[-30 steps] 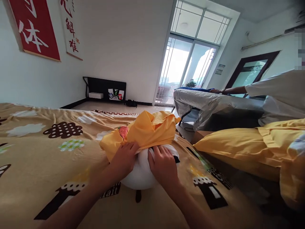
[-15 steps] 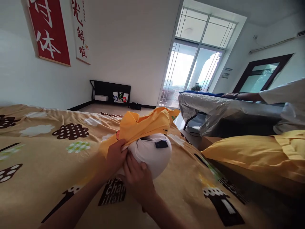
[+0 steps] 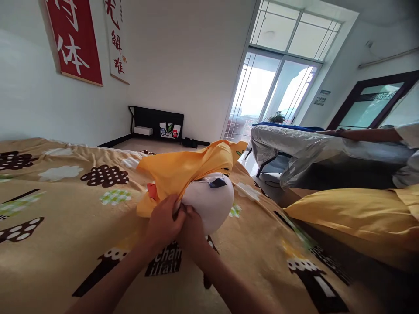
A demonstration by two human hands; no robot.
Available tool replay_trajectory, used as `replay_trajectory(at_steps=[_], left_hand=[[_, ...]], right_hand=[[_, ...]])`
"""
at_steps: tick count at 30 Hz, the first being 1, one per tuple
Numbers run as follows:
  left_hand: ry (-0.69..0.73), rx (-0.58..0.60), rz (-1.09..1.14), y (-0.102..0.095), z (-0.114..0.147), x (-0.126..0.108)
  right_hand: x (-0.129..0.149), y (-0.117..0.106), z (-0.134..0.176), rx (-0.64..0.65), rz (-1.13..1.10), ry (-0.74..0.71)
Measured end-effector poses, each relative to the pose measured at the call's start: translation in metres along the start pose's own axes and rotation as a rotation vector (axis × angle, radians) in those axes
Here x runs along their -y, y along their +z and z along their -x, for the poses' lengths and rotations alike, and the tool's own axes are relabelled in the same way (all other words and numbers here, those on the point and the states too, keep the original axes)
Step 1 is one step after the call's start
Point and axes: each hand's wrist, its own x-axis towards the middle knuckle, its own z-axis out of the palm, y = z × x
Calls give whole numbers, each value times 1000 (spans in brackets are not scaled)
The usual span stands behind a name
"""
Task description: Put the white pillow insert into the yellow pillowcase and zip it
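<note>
A rounded white pillow (image 3: 212, 203) with a dark label (image 3: 218, 182) rests on the patterned bedspread, partly covered by an orange-yellow pillowcase (image 3: 196, 163). My left hand (image 3: 165, 220) is closed on the pillowcase's edge at the near left side of the pillow. Right beside it, my right hand (image 3: 191, 226) has its fingers pinched together against the white pillow, the fingertips almost meeting those of the left. The pillow's far part is hidden under the yellow cloth.
The bedspread (image 3: 65, 222) spreads beneath my hands. At the right lies a larger yellow pillow (image 3: 353, 213). Beyond it stands a plastic-covered table (image 3: 294, 139), with another person's arm (image 3: 369, 135) across it. A low black bench (image 3: 157, 117) is against the far wall.
The yellow cloth at the left has spread out further left, showing a red patch. My right hand has moved up and closer to my left. The view has shifted slightly.
</note>
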Motion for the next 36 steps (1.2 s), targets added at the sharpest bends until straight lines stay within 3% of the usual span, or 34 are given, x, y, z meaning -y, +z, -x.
replay_trajectory(at_steps=[3, 6, 7, 9, 11, 13, 15, 19, 23, 26, 30, 34, 36], left_hand=[[-53, 2, 44, 2, -2, 7], [-46, 6, 66, 1, -3, 11], [-34, 6, 62, 0, -3, 11], [-16, 15, 41, -2, -3, 5], [-4, 39, 25, -2, -2, -4], [-8, 48, 35, -1, -4, -15], [-41, 13, 59, 2, -6, -22], [-74, -191, 84, 10, -10, -20], [-53, -428, 123, 14, -10, -9], [-34, -521, 108, 16, -9, -4], [36, -572, 73, 19, -8, -5], [181, -664, 27, 20, -7, -12], [302, -650, -37, 17, -7, -14]], right_hand=[[-10, -14, 17, -199, -24, -213], [-28, -45, 42, -389, -155, -311], [-35, -56, 49, -463, -181, -283], [-50, -74, 60, -579, -168, -84], [-63, -83, 63, -571, -104, 148], [-70, -83, 60, -490, -56, 232], [-70, -77, 51, -441, -45, 212], [-65, -62, 28, -410, -58, 182], [-59, -41, 10, -605, -50, 234], [-52, -26, 9, -754, -104, 328], [-47, -28, 14, -650, -240, 299], [-56, -39, -5, -310, -321, 210], [-60, -35, -26, -114, -313, 214]])
